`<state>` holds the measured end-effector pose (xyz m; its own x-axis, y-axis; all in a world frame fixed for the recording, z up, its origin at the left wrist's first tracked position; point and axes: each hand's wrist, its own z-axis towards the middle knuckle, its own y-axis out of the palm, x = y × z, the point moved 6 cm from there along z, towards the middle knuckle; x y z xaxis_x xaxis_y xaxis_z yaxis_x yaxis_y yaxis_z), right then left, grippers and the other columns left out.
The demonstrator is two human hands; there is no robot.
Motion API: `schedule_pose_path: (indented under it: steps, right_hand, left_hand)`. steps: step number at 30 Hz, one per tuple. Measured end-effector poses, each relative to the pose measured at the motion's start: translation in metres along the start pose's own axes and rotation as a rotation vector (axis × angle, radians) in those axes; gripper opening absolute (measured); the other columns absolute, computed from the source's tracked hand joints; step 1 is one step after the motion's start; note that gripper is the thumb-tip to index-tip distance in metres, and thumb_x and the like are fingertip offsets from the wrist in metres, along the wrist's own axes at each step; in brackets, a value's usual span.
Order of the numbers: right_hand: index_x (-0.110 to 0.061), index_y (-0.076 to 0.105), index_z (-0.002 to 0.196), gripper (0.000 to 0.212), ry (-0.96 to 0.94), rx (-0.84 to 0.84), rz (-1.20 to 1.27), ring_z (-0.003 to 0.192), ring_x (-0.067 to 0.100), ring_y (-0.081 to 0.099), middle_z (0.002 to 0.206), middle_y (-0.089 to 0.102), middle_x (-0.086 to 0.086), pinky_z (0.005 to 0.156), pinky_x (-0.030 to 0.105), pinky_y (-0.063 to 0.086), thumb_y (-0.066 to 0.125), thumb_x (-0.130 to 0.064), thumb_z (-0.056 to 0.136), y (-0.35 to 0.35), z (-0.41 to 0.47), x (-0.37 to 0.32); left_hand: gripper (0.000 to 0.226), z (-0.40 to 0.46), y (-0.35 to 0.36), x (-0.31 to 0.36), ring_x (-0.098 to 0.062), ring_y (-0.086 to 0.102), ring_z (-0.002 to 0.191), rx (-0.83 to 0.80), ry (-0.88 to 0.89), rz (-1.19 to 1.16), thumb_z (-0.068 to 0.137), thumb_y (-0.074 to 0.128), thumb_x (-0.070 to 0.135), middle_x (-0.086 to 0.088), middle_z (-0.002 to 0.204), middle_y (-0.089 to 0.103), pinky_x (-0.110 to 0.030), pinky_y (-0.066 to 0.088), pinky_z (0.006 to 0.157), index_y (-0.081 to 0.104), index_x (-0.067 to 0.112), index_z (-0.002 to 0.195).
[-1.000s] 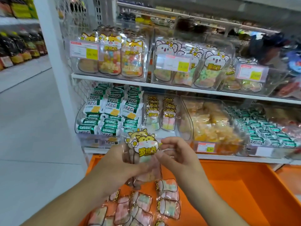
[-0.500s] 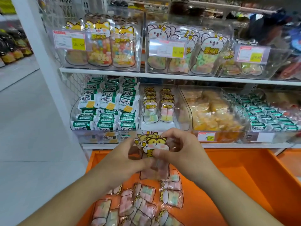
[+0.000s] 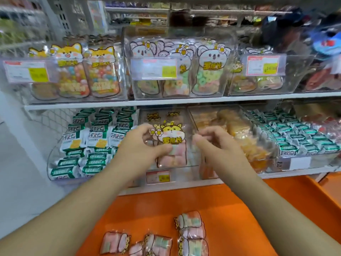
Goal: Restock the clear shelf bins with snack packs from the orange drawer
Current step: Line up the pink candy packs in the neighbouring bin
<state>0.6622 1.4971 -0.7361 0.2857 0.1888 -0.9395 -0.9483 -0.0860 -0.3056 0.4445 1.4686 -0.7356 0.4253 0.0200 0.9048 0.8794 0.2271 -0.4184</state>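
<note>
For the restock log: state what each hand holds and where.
Left hand pinches the hamster pack at its left edge. Right hand curls at the right side; contact unclear.

Snack shop (price tags [image 3: 154, 68], stocked bins [image 3: 180, 93])

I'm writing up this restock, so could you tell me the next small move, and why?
Probably set the hamster pack upright into the middle clear bin: the left hand holds it at the bin's open front, where matching packs stand behind.

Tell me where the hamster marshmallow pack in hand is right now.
Head view, centre: the hamster marshmallow pack sits upright between both hands at the middle lower-shelf clear bin, right of the green biscuit packs.
</note>
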Motion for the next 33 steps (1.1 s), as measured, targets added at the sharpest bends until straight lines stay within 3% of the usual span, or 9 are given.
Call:
schedule_pose_path:
  steps: [3, 8, 10, 13, 15, 17, 21, 25, 33]
  right_hand:
    - [-0.029, 0.062, 0.105, 0.012, 0.012, 0.07, -0.225, 0.088, 0.018, 0.066, 0.099, 0.064, -0.005, 0.072, 0.037, 0.057, 0.067, -0.025, 0.095, -0.02, 0.011, 0.025]
    - [-0.03, 0.07, 0.118, 0.036, -0.023, -0.034, -0.412, 0.102, 0.008, 0.061, 0.105, 0.054, -0.024, 0.084, 0.023, 0.052, 0.062, -0.006, 0.093, -0.018, 0.017, 0.052]
    - [-0.032, 0.069, 0.12, 0.035, -0.01, -0.01, -0.398, 0.102, 0.007, 0.059, 0.108, 0.056, -0.022, 0.08, 0.021, 0.05, 0.06, -0.009, 0.096, -0.021, 0.021, 0.058]
    - [-0.034, 0.069, 0.119, 0.032, 0.012, 0.01, -0.369, 0.097, 0.003, 0.06, 0.11, 0.058, -0.019, 0.068, 0.012, 0.044, 0.06, -0.012, 0.098, -0.022, 0.026, 0.065]
    - [-0.035, 0.071, 0.115, 0.03, 0.022, 0.014, -0.357, 0.092, -0.001, 0.06, 0.106, 0.057, -0.021, 0.06, 0.008, 0.044, 0.06, -0.013, 0.098, -0.022, 0.027, 0.068]
    - [-0.035, 0.073, 0.114, 0.03, 0.029, 0.003, -0.359, 0.09, 0.0, 0.06, 0.103, 0.057, -0.021, 0.061, 0.01, 0.045, 0.061, -0.012, 0.098, -0.021, 0.027, 0.069]
    - [-0.033, 0.074, 0.117, 0.033, 0.023, -0.014, -0.377, 0.089, 0.002, 0.061, 0.106, 0.06, -0.017, 0.064, 0.018, 0.049, 0.059, -0.011, 0.098, -0.019, 0.027, 0.067]
    - [-0.032, 0.075, 0.116, 0.032, 0.024, -0.015, -0.374, 0.088, 0.003, 0.061, 0.105, 0.059, -0.017, 0.063, 0.02, 0.051, 0.059, -0.011, 0.097, -0.016, 0.026, 0.068]
    - [-0.032, 0.076, 0.116, 0.035, 0.009, -0.019, -0.387, 0.086, 0.006, 0.062, 0.104, 0.058, -0.016, 0.069, 0.025, 0.055, 0.06, -0.007, 0.097, -0.01, 0.027, 0.066]
  left_hand:
    - [0.036, 0.054, 0.018, -0.004, -0.007, 0.073, 0.089, 0.105, 0.003, 0.059, 0.077, 0.093, 0.023, 0.012, 0.094, 0.077, -0.03, 0.059, 0.082, 0.066, 0.026, 0.102]
    - [0.055, 0.107, 0.065, -0.055, -0.02, 0.071, 0.093, 0.122, -0.116, 0.138, 0.075, 0.094, 0.018, 0.0, 0.104, 0.075, -0.035, 0.058, 0.084, 0.066, 0.016, 0.122]
    - [0.056, 0.116, 0.076, -0.073, -0.02, 0.071, 0.095, 0.108, -0.163, 0.132, 0.076, 0.094, 0.016, 0.0, 0.106, 0.074, -0.037, 0.059, 0.088, 0.064, 0.015, 0.123]
    - [0.041, 0.124, 0.085, -0.09, -0.013, 0.067, 0.084, 0.068, -0.185, 0.122, 0.081, 0.089, 0.007, -0.001, 0.098, 0.071, -0.024, 0.054, 0.065, 0.061, 0.014, 0.111]
    - [0.042, 0.128, 0.089, -0.096, -0.018, 0.066, 0.083, 0.054, -0.147, 0.196, 0.079, 0.091, 0.015, -0.002, 0.094, 0.071, -0.028, 0.048, 0.063, 0.062, 0.014, 0.109]
    - [0.046, 0.128, 0.09, -0.096, -0.02, 0.063, 0.083, 0.042, -0.117, 0.313, 0.077, 0.093, 0.025, 0.001, 0.092, 0.066, -0.031, 0.045, 0.066, 0.057, 0.018, 0.105]
    - [0.06, 0.124, 0.089, -0.086, -0.026, 0.062, 0.101, 0.056, -0.081, 0.487, 0.076, 0.093, 0.037, -0.004, 0.111, 0.065, -0.033, 0.045, 0.076, 0.056, 0.017, 0.119]
    - [0.061, 0.123, 0.086, -0.08, -0.032, 0.064, 0.109, 0.076, -0.099, 0.514, 0.077, 0.093, 0.029, -0.01, 0.116, 0.066, -0.033, 0.047, 0.078, 0.055, 0.011, 0.121]
    - [0.056, 0.132, 0.087, -0.076, -0.029, 0.065, 0.1, 0.135, -0.075, 0.482, 0.077, 0.087, 0.013, -0.006, 0.103, 0.068, -0.031, 0.045, 0.075, 0.056, 0.012, 0.124]
